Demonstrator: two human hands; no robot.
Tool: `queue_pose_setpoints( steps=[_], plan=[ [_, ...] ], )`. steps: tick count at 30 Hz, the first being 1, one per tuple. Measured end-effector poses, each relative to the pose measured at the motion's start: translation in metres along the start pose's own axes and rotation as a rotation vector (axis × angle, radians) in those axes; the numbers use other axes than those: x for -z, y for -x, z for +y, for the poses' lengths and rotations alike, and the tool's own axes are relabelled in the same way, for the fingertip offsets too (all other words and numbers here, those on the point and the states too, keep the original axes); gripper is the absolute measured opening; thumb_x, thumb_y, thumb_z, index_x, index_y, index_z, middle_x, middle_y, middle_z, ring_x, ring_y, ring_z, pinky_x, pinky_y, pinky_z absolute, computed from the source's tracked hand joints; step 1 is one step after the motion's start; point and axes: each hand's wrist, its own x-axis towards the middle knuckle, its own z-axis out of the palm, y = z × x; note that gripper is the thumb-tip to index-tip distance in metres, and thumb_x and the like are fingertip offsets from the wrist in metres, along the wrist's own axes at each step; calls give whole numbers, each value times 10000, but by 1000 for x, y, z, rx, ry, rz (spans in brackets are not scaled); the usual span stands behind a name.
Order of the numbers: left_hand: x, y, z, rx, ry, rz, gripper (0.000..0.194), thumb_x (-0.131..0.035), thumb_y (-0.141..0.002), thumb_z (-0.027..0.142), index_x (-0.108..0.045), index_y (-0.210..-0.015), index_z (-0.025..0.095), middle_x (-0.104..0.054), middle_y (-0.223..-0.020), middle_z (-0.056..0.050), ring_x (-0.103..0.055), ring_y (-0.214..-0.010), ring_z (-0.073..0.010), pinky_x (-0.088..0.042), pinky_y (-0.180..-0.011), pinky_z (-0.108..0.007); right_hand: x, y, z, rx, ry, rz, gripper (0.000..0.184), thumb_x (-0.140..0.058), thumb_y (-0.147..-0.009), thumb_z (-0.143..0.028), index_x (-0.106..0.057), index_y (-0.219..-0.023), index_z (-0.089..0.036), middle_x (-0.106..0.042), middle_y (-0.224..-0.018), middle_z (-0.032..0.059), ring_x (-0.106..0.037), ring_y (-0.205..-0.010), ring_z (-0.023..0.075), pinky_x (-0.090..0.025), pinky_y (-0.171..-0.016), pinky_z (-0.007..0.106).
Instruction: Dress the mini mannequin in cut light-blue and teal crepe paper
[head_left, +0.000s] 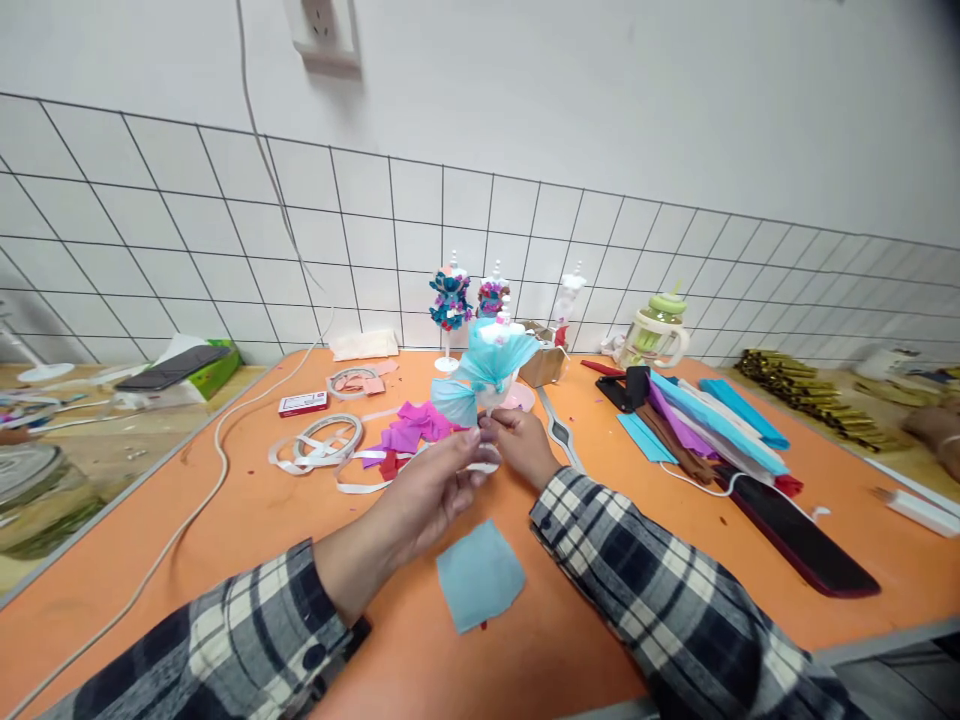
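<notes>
A small white dress form (pixel 504 327) stands upright before me, wrapped in light blue crepe paper (pixel 495 360) that flares out to both sides. My right hand (pixel 523 447) is closed in a pinch at its stem, just under the blue paper. With thumb above and fingers curled, my left hand (pixel 431 490) holds the form low down by its white round base (pixel 484 460). The thumb meets the right fingertips, so the exact grip points are partly hidden. On the orange table nearer me lies a loose light blue paper square (pixel 481 577).
Behind are two decorated forms (pixel 451 300) and a bare one (pixel 570 300). Purple paper pieces (pixel 412 428) and tape rolls (pixel 328 440) lie left. Folded crepe paper (pixel 712 425), a dark flat paddle-like object (pixel 799 535) and a green-lidded bottle (pixel 657 330) are right. A white cable (pixel 217 450) crosses left.
</notes>
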Motion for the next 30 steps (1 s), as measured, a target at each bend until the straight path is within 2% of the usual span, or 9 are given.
queue_pose_setpoints(
  steps=[2, 4, 8, 11, 14, 17, 22, 25, 30],
  plan=[
    [-16, -4, 9, -56, 217, 178, 113, -754, -895, 214, -710, -980, 154, -691, -910, -56, -571, -603, -63, -396, -436, -113, 0, 1, 1, 14, -28, -13, 264, -577, -963, -328, -785, -850, -210, -754, -795, 19, -686, -819, 197, -513, -763, 287],
    [-24, -8, 15, -33, 385, 289, 52, -660, -932, 90, -672, -912, 137, -678, -893, -58, -586, -591, -56, -454, -461, -104, -1, 0, 3, 20, -52, -22, 242, -580, -958, -313, -793, -894, -219, -762, -824, 19, -688, -852, 203, -514, -799, 301],
    [-20, -13, 18, 50, 449, 314, 159, -534, -975, 62, -659, -879, 80, -677, -913, -127, -637, -624, -82, -522, -503, -127, 0, -1, 4, 26, -94, -41, 241, -582, -954, -301, -795, -892, -209, -777, -875, 29, -692, -863, 206, -515, -823, 314],
    [-12, -19, 15, 4, 450, 315, 145, -542, -970, 84, -668, -902, 105, -684, -890, -93, -622, -606, -91, -500, -475, -158, 0, -1, 2, 23, -114, -44, 232, -586, -953, -302, -798, -913, -216, -787, -896, 28, -698, -889, 213, -516, -841, 325],
    [-8, -27, 16, -93, 437, 339, 105, -605, -946, 117, -651, -858, 148, -666, -806, -32, -590, -580, -84, -462, -469, -167, -1, -2, 1, 24, -137, -51, 227, -584, -958, -290, -800, -947, -221, -797, -957, 31, -710, -934, 213, -520, -878, 331],
    [-10, -34, 20, -191, 399, 350, 111, -654, -891, 76, -637, -836, 170, -651, -757, 9, -588, -595, -78, -450, -506, -164, -3, -4, 1, 22, -149, -54, 225, -590, -960, -281, -802, -942, -210, -798, -959, 42, -718, -931, 213, -526, -878, 331],
    [-12, -43, 20, -401, 283, 379, 300, -776, -714, 23, -634, -887, 222, -671, -795, 69, -610, -677, -65, -439, -583, -145, -4, -6, 1, 9, -162, -59, 216, -603, -961, -269, -808, -941, -207, -800, -937, 43, -719, -944, 212, -523, -884, 323],
    [-8, -46, 11, -505, 186, 410, 350, -850, -633, 98, -627, -871, 226, -657, -785, 76, -608, -700, -76, -454, -612, -157, -4, -5, -1, -2, -176, -59, 215, -601, -961, -256, -810, -950, -204, -802, -947, 42, -721, -949, 203, -518, -862, 298],
    [-1, -49, 1, -670, -27, 438, 342, -868, -673, 254, -619, -906, 228, -696, -903, 35, -643, -772, -114, -496, -645, -204, -4, -6, -3, -22, -205, -41, 207, -602, -962, -241, -806, -970, -209, -803, -981, 38, -729, -950, 193, -518, -841, 281]
  ],
)
